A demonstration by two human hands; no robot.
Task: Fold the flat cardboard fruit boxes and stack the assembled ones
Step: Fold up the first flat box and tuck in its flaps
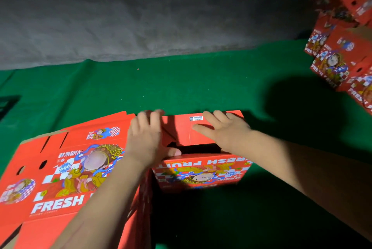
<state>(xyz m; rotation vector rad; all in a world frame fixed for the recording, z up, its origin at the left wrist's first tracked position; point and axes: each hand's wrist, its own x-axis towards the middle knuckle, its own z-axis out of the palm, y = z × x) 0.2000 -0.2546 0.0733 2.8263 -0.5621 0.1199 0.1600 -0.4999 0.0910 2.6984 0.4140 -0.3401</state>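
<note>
A red printed fruit box stands upside down on the green cloth in front of me, its "FRESH FRUIT" side facing me inverted. Its bottom flaps are folded nearly flat, with a dark gap left between them. My left hand lies flat on the left flap with the thumb at the gap. My right hand presses flat on the right flap, fingers spread. A pile of flat unfolded boxes lies to the left, partly under my left forearm.
Several assembled red boxes are piled at the far right edge. The green cloth covers the floor up to a grey concrete wall. A dark object sits at the left edge.
</note>
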